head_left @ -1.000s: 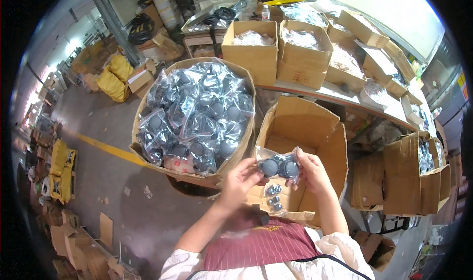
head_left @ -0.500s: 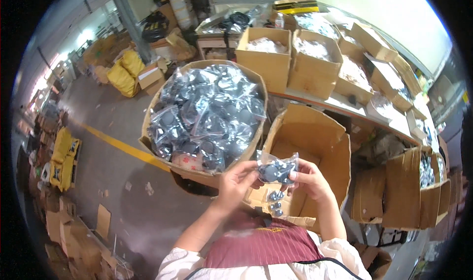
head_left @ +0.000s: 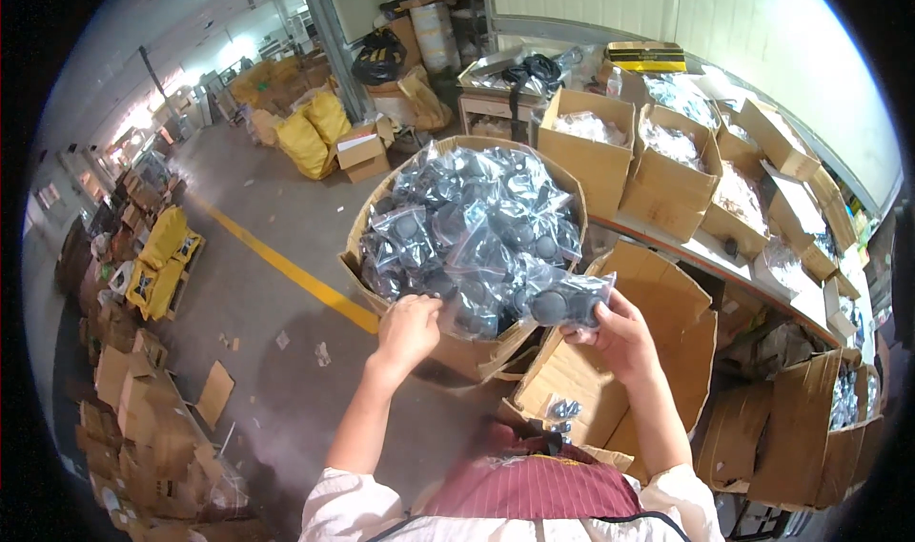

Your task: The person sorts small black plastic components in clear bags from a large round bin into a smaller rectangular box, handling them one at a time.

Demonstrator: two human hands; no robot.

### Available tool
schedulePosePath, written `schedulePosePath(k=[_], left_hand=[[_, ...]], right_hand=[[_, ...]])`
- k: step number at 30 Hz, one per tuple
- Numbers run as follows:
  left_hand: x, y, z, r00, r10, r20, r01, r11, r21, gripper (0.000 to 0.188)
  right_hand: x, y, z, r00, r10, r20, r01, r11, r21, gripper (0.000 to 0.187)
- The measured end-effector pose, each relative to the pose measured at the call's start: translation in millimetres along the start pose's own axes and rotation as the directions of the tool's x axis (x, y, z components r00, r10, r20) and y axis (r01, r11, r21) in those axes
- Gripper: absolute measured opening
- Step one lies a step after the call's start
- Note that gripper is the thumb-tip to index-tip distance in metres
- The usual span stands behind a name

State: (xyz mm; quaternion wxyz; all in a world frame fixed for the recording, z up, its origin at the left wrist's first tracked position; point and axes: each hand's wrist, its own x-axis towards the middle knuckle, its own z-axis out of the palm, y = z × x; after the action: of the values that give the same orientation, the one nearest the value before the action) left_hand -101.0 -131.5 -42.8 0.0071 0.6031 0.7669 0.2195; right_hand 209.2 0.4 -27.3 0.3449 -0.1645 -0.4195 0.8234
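My right hand (head_left: pixel 618 334) grips a clear plastic bag (head_left: pixel 562 306) by its right end, thumb on top. Dark round parts show through the plastic. The bag is held up beside the near right rim of a large carton (head_left: pixel 434 349), which is heaped with similar clear bags of dark parts (head_left: pixel 457 213). At that carton's near left rim is my left hand (head_left: pixel 408 330), its fingers curled inward. Whatever those fingers may hold is hidden. Beneath my right arm stands an open carton (head_left: pixel 667 351) with a few small dark parts in little clear bags (head_left: pixel 562 409) near its front.
Several open cartons (head_left: pixel 586 165) of clear bags line a long bench (head_left: pixel 710 261) to the right. More cartons (head_left: pixel 796 432) stand at the lower right. On the left floor lie yellow sacks (head_left: pixel 162 261), a yellow line (head_left: pixel 286 261) and flattened cardboard (head_left: pixel 152 428).
My hands have parted: the left moved left to the full carton's rim, while the right carried the bag up toward the heap. The view has swung left.
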Motion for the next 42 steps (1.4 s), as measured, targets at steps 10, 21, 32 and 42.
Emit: schedulePosePath(k=[10,21,32,42], left_hand=[[11.8,-22.0,15.2,0.98,0.17,0.102,-0.173,0.985,0.021,0.047],[28.8,-8.2,35.5,0.992,0.128,0.015,-0.127,0.949,0.29,0.039],[40.1,-26.0,54.5,0.926,0.116,-0.358,-0.086,0.991,0.098,0.034],[0.2,-46.5,15.2,0.885,0.104,-0.454,-0.198,0.966,-0.165,0.01]], right_hand=[[56.1,43.7,23.7,0.993,0.042,0.109,-0.062,0.979,0.195,0.047],[81.4,87.1,68.3,0.987,-0.151,0.054,0.16,0.948,-0.275,0.074],[91.9,109.4,70.9,0.792,-0.542,0.28,0.397,0.11,-0.911,0.072],[85.5,89.4,57.2,0.785,-0.617,0.053,0.385,0.419,-0.822,0.071]])
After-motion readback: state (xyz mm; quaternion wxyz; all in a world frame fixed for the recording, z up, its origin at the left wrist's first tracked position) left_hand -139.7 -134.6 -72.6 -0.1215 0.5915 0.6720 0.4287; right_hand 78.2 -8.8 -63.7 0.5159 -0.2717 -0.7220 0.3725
